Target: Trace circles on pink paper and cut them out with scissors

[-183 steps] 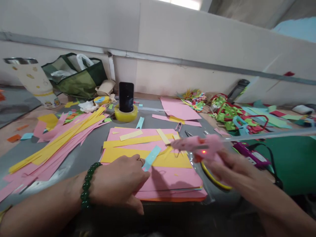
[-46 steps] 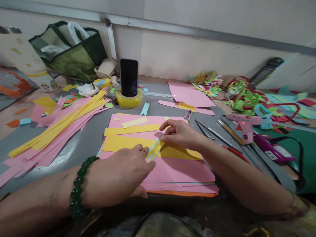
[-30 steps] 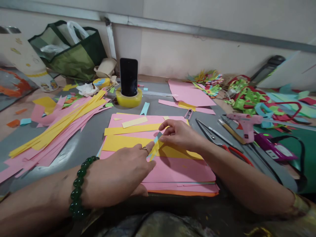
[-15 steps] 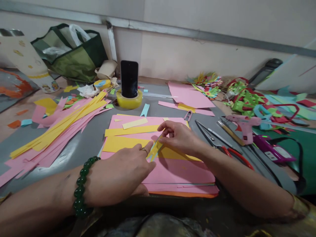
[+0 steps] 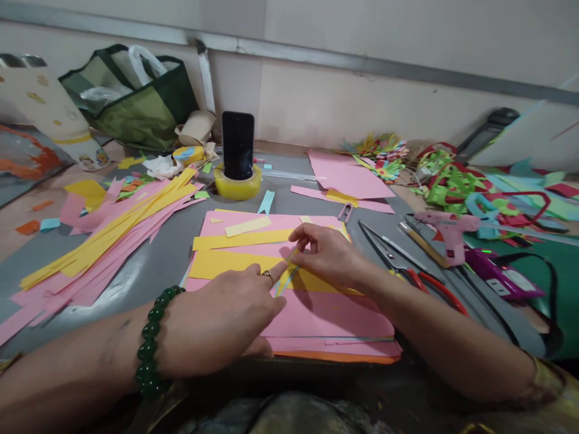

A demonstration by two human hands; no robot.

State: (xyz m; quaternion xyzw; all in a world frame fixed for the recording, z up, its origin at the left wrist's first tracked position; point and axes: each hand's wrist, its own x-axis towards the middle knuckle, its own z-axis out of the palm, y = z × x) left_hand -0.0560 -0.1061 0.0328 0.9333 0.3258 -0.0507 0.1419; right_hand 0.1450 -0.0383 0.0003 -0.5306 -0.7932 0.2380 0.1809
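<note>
My right hand [image 5: 319, 250] pinches the upper end of a narrow yellow and light blue paper strip [image 5: 286, 281], thumb against fingertips. The strip stands at a slant over a stack of pink paper sheets [image 5: 330, 316]. My left hand [image 5: 226, 313], with a ring and a green bead bracelet, lies palm down on the stack's left part. Its stretched index finger presses beside the strip, close to the right fingertips; another finger lies lower, apart from it. Wide yellow paper bands [image 5: 221, 265] and a short pale yellow piece [image 5: 247, 226] rest on the stack.
Yellow and pink strips [image 5: 108, 241] pile up at left. A phone [image 5: 238, 144] stands in a yellow tape roll [image 5: 237, 183] behind the stack. Scissors [image 5: 398, 262], a cutter [image 5: 423, 241] and a pink glue gun [image 5: 447, 229] lie at right, near heaped coloured paper [image 5: 452, 181].
The narrow strip has turned more on edge between my hands, so less of its yellow face shows. My left index finger has slid slightly toward the right fingertips.
</note>
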